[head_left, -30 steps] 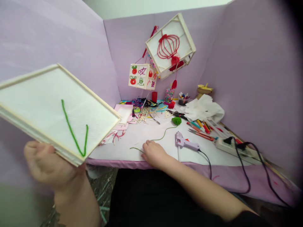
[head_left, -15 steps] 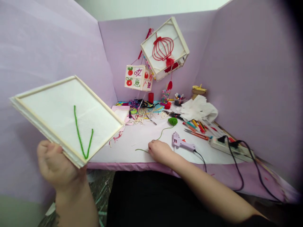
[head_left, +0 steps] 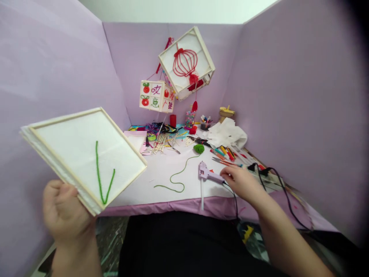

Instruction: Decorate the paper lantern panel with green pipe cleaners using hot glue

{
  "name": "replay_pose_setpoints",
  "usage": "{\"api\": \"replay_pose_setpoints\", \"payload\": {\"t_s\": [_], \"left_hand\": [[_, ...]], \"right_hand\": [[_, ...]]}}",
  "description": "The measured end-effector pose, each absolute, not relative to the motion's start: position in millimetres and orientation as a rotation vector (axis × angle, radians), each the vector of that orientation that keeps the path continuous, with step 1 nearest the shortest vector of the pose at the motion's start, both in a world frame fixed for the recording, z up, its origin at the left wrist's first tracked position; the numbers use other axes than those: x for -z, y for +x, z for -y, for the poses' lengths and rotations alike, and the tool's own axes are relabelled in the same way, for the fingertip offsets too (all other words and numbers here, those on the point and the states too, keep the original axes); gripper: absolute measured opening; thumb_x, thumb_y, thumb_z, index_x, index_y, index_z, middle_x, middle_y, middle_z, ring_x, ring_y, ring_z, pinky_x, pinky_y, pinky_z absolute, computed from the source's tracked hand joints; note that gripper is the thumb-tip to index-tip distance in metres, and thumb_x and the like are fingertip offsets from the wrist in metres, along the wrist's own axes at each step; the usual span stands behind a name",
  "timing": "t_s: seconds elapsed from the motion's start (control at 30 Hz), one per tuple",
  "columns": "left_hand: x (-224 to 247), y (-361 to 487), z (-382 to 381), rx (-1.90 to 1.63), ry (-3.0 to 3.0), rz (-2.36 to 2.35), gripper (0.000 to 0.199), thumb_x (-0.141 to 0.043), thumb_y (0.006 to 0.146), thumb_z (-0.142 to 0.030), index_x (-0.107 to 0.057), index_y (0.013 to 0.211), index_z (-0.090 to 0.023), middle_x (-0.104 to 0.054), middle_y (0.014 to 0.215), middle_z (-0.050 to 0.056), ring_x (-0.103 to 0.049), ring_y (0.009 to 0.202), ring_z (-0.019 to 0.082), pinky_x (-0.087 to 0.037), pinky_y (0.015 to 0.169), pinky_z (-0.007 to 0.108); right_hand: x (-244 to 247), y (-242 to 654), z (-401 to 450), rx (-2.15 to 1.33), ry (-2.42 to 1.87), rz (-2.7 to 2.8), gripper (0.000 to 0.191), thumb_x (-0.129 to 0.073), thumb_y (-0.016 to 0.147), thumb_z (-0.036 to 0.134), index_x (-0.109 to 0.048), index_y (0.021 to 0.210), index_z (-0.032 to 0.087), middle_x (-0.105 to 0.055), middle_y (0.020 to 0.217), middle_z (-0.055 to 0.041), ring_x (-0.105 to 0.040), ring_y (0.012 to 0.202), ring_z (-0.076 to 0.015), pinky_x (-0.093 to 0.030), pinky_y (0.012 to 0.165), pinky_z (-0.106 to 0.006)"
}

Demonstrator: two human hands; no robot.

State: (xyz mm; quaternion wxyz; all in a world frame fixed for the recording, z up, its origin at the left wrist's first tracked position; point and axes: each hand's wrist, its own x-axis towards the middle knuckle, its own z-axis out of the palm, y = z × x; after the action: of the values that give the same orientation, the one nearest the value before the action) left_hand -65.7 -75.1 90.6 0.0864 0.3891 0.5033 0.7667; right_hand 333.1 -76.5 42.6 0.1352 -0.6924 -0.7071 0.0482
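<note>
My left hand is closed on the lower left edge of a wood-framed white panel, held up tilted above the table's left side. On its face, green yarn forms a V-like shape. My right hand has its fingers curled at the handle end of a lilac hot glue gun. A long pale glue stick sticks out from the gun toward the table's front edge. A loose green strand curves across the white tabletop from a small green yarn ball.
Paper lanterns hang at the back. Scissors and markers lie right of the gun, near crumpled white tissue. Thin sticks are scattered behind. Black cables run along the right.
My right hand has let go of the green yarn and moved right to the glue gun's handle. More of the glue stick shows. My left hand still holds the panel; the view has shifted.
</note>
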Motion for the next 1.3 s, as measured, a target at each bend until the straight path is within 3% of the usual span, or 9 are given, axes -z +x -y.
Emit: {"api": "replay_pose_setpoints", "payload": {"t_s": [0.33,0.5,0.87,1.13,1.3], "left_hand": [[-45,-35,48,-1.959,0.992,-1.392,0.02,-0.06,0.066,-0.03,-0.042,0.068,-0.021,-0.042,0.054,-0.007,-0.037,0.049,0.01,-0.03,0.045,0.024],[-39,-43,47,-1.936,0.947,-1.386,0.021,-0.062,0.067,-0.031,-0.044,0.069,-0.021,-0.045,0.055,-0.007,-0.04,0.048,0.011,-0.034,0.044,0.024],[-38,-62,57,-1.933,0.942,-1.464,0.021,-0.062,0.068,-0.034,-0.045,0.07,-0.022,-0.046,0.053,-0.007,-0.039,0.046,0.011,-0.033,0.042,0.022],[-29,-83,79,-1.878,1.063,-1.597,0.023,-0.063,0.07,-0.037,-0.046,0.07,-0.021,-0.047,0.05,-0.006,-0.041,0.042,0.012,-0.033,0.038,0.023],[-24,-61,65,-1.835,1.125,-1.513,0.026,-0.063,0.072,-0.043,-0.047,0.07,-0.022,-0.044,0.05,-0.005,-0.039,0.043,0.012,-0.033,0.04,0.024]], "right_hand": [[-49,405,100,0.094,-2.265,1.68,0.027,-0.046,0.086,0.023,-0.072,0.09,0.02,-0.073,0.099,-0.01,-0.067,0.09,-0.0267,-0.048,0.077,-0.034],[-57,434,123,0.216,-2.345,1.482,0.028,-0.047,0.086,0.026,-0.073,0.094,0.02,-0.073,0.092,-0.0146,-0.067,0.089,-0.0309,-0.049,0.074,-0.038],[-51,353,67,-0.064,-1.903,2.031,0.024,-0.047,0.088,0.025,-0.07,0.085,0.021,-0.072,0.096,-0.0062,-0.065,0.09,-0.0211,-0.046,0.079,-0.028],[-67,375,8,-0.144,-2.246,1.859,0.023,-0.051,0.084,0.021,-0.073,0.083,0.015,-0.072,0.083,-0.0106,-0.062,0.074,-0.0217,-0.038,0.061,-0.027],[-68,343,-46,-0.279,-2.07,1.966,0.018,-0.056,0.085,0.022,-0.073,0.085,0.017,-0.073,0.085,-0.0055,-0.064,0.079,-0.0176,-0.042,0.068,-0.024]]}}
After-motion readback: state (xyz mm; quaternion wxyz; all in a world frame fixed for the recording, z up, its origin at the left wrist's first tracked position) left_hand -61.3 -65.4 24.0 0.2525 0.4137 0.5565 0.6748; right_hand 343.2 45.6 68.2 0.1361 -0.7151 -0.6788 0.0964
